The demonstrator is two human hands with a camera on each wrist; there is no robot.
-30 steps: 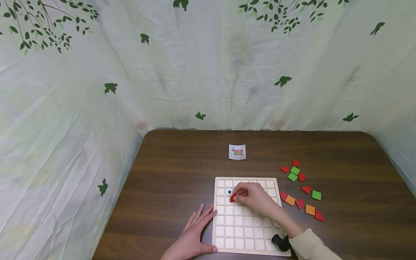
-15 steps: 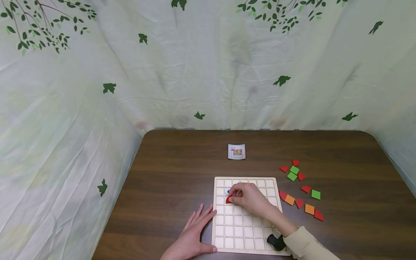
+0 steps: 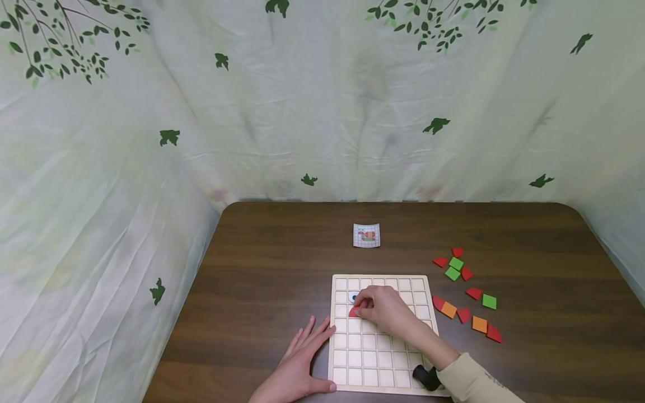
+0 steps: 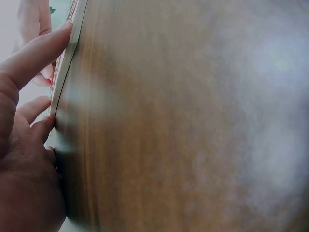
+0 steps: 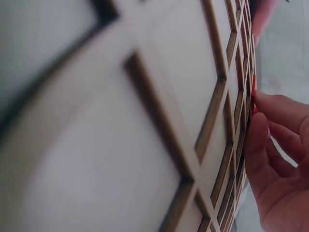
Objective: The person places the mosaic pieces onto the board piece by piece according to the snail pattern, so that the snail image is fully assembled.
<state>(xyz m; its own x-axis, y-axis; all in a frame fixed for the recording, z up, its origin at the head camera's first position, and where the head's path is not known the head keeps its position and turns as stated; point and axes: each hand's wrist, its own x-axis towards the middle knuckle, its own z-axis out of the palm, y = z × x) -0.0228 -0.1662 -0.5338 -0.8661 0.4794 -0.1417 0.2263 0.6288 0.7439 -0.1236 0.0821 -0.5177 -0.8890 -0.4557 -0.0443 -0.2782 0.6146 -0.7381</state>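
Note:
A pale wooden grid board (image 3: 355,358) lies flat on the table in the head view. My right hand (image 3: 385,309) is over its upper left part, thumb and fingers pinching a red quarter-round tile (image 3: 352,313) down at a cell. The right wrist view shows this red tile (image 5: 254,87) low against the grid at the fingertips. Directly above it a white eye tile (image 3: 351,297) sits in a cell, partly covered by the fingers. My left hand (image 3: 297,366) has its fingers spread, with fingertips and thumb touching the board's left edge.
Right of the board lie several loose red, green (image 3: 489,301) and orange (image 3: 480,324) tiles. A small card (image 3: 367,235) with a printed coloured grid pattern lies behind the board. A black wrist device (image 3: 426,378) hangs over the board's lower right corner. A leaf-patterned curtain (image 3: 322,112) stands behind the table.
My right hand has shifted slightly left with the red tile, which now lies flatter, below the eye tile. The left hand stays at the board's edge.

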